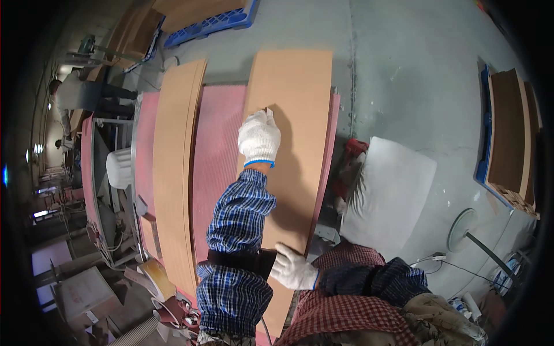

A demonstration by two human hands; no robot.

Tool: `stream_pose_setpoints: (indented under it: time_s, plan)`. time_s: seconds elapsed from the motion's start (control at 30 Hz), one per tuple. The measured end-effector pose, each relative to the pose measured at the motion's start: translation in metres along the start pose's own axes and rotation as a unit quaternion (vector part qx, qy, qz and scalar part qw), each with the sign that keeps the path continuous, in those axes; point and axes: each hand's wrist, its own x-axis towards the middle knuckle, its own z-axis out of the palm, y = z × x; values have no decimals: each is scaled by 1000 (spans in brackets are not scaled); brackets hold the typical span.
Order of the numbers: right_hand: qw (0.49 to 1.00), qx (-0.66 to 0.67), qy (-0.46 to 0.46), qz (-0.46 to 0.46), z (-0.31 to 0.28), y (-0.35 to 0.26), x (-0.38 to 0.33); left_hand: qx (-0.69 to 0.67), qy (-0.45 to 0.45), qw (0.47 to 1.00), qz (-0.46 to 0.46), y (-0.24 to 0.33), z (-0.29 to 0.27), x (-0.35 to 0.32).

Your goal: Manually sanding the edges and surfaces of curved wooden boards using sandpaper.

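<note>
Floor: grey-green, smooth, crossed by a dark seam. Worktop: long, pink, finely ribbed. Board, single: tan, flat, long rectangle, plain-faced; lying lengthwise along the worktop's right part, beneath both hands. Stacked boards: tan, long, narrow, layered at the edge; lying along the worktop's left part. Pallet: blue, latticed, beyond the worktop. White cover: creased along its left side; right of the worktop.

Left hand: white knitted glove, blue-edged cuff, blue plaid sleeve; over the board's left half. Fingers curled in and close together; whether they grip anything cannot be told. Right hand: white glove; over the board's right edge, at the near end. Thumb set apart from loosely extended fingers; contact with the board unclear.
</note>
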Motion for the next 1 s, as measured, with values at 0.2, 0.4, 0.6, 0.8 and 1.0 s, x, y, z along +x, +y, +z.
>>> stream_pose_setpoints:
  time_s: [0.2, 0.4, 0.6, 0.8, 1.0]
  plan:
    - [998, 3, -62, -18, -7, 1, 1, 38, -86, 995, -23, 29, 16, 93]
    - [989, -13, -137, -48, -12, 2, -1, 41, -108, 993, -27, 52, 26, 159]
    - [983, -4, -163, -80, -22, 3, 4, 34, -125, 991, -42, 47, 32, 191]
    - [994, 9, -107, -13, 3, -3, -12, -16, -122, 992, -28, 46, 28, 175]
    - [997, -10, -52, -50, -11, 8, -1, -22, -110, 993, -30, 21, 6, 103]
